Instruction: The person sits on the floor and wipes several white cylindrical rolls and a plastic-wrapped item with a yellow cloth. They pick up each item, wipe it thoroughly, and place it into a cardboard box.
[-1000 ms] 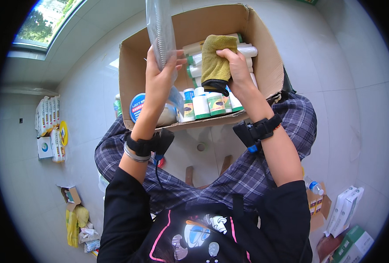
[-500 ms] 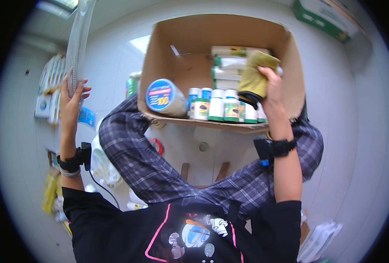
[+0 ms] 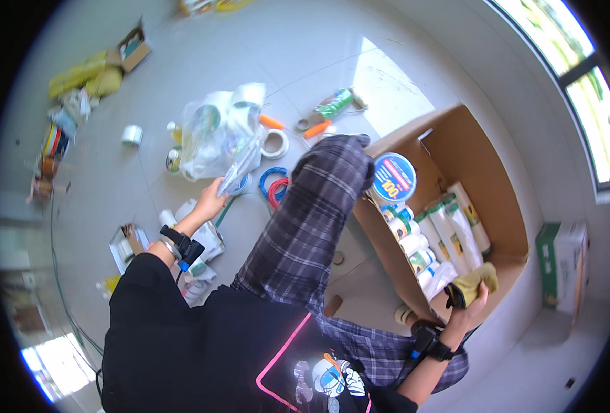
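Cloth (image 3: pixel 475 283), yellow-green and bunched, sits in the right hand (image 3: pixel 471 306) at the near corner of the cardboard box (image 3: pixel 487 179); the fingers are curled shut around it, and how much of the cloth lies under the palm cannot be seen. The person's black shirt and plaid trousers fill the middle of the view and hide the floor between the two arms. Out to the left, the left hand (image 3: pixel 212 202) is closed on the lower end of a long clear plastic packet (image 3: pixel 239 172), which slants up toward a clear plastic bag (image 3: pixel 219 131) full of things too blurred to name.

Inside the box, a row of white bottles with green labels (image 3: pixel 415 244) lies along the near wall, with a round blue-lidded tub (image 3: pixel 393 177) at its far end (the tub touches the trouser knee). The far half of the box floor is bare cardboard.

Beyond the packet lie a roll of tape (image 3: pixel 275 143), coiled blue and red cable (image 3: pixel 275 186) and orange-handled tools (image 3: pixel 316 129). Open tiled floor stretches past them toward a small open carton (image 3: pixel 134 47) near the top edge. A green and white box (image 3: pixel 559 265) stands to the right, well apart from the cardboard box.
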The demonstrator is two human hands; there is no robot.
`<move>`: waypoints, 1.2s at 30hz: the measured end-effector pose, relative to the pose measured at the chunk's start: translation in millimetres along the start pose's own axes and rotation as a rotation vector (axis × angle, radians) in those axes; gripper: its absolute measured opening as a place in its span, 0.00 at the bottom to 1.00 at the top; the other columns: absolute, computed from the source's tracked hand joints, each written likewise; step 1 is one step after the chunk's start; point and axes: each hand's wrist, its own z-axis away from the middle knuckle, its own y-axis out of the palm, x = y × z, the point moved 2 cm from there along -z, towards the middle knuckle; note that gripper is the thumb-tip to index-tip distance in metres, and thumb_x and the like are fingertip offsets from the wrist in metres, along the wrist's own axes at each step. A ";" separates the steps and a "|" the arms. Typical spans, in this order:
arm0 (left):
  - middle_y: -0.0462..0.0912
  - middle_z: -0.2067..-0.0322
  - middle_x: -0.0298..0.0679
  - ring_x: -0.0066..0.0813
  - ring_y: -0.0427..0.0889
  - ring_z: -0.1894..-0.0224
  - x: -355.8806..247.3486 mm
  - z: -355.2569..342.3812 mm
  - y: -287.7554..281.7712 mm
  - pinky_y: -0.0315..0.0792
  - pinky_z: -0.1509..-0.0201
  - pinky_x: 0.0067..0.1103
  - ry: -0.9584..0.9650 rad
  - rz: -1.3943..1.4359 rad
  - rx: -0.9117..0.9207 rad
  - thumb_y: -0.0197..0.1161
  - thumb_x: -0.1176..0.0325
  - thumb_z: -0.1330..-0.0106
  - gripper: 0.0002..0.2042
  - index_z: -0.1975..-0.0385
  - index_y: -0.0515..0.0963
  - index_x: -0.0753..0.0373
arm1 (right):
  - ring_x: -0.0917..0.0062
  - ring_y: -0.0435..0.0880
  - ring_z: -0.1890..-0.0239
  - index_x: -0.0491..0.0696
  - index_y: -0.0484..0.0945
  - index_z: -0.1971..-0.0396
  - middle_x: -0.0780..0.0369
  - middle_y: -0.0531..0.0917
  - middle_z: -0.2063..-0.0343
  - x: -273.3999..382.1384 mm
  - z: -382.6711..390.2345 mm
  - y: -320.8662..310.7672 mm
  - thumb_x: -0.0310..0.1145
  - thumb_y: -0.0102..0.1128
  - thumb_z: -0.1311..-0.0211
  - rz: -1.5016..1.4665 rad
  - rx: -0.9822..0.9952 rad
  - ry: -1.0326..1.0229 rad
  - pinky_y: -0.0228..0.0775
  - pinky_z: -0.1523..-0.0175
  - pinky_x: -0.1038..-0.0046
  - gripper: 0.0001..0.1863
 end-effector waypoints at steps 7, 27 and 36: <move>0.74 0.54 0.48 0.49 0.71 0.51 44.0 28.3 23.3 0.67 0.50 0.35 0.125 -0.231 0.152 0.54 0.73 0.42 0.21 0.47 0.64 0.57 | 0.65 0.76 0.56 0.39 0.66 0.51 0.55 0.76 0.59 -15.3 0.4 0.1 0.36 0.42 0.43 0.023 -0.060 0.033 0.69 0.50 0.64 0.22; 0.73 0.57 0.52 0.52 0.71 0.52 116.1 -18.7 82.8 0.68 0.52 0.36 -0.118 -0.362 0.061 0.46 0.77 0.44 0.18 0.52 0.64 0.61 | 0.64 0.76 0.55 0.40 0.64 0.48 0.55 0.76 0.57 -23.7 -7.6 -18.9 0.37 0.43 0.44 0.071 -0.042 0.058 0.70 0.49 0.63 0.24; 0.72 0.56 0.53 0.52 0.72 0.53 134.5 -15.8 95.0 0.68 0.52 0.36 -0.127 -0.389 0.066 0.44 0.77 0.44 0.15 0.55 0.65 0.64 | 0.66 0.77 0.56 0.39 0.65 0.51 0.55 0.76 0.59 -27.9 -9.7 -11.8 0.36 0.44 0.44 0.091 0.027 0.119 0.70 0.50 0.63 0.22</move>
